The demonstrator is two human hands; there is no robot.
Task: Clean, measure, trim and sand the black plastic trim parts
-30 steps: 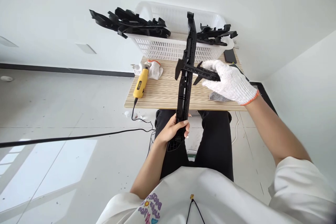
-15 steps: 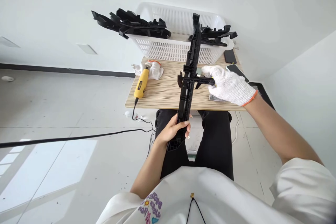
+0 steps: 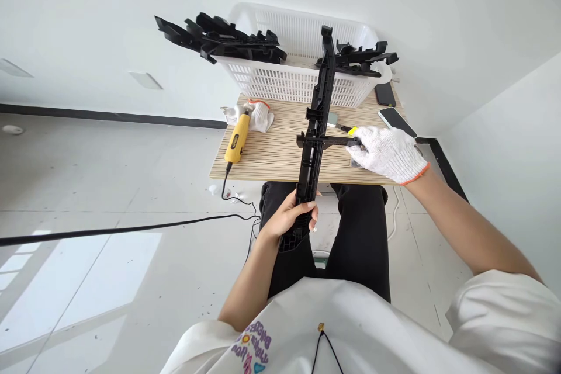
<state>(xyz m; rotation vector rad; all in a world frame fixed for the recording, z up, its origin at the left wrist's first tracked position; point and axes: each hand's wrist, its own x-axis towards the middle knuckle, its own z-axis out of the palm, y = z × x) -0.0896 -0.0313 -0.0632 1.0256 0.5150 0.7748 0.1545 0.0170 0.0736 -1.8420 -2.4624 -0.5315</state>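
My bare left hand [image 3: 293,214] is closed around the lower end of a long black plastic part [image 3: 316,123], which slants up over the table toward the basket. A white knit glove with an orange cuff covers my right hand [image 3: 385,152], whose fingers grip a black caliper [image 3: 339,141]. The caliper lies crosswise on the middle of the part, its jaws at the part's sides. Behind the gloved fingers lies a scraper-like tool [image 3: 337,123] with a pale flat blade and a yellow piece on its handle.
A white plastic basket [image 3: 272,80] at the back holds several black parts [image 3: 228,40]. A yellow corded power tool [image 3: 238,137] rests against a white glove [image 3: 262,118] on the wooden table [image 3: 272,158]. Two phones [image 3: 397,121] lie at the right; a cable [image 3: 131,231] crosses at left.
My right hand has moved slightly right and down and turned, tilting the caliper so its scale no longer faces me. The scraper-like tool now shows more. My left hand stays put.
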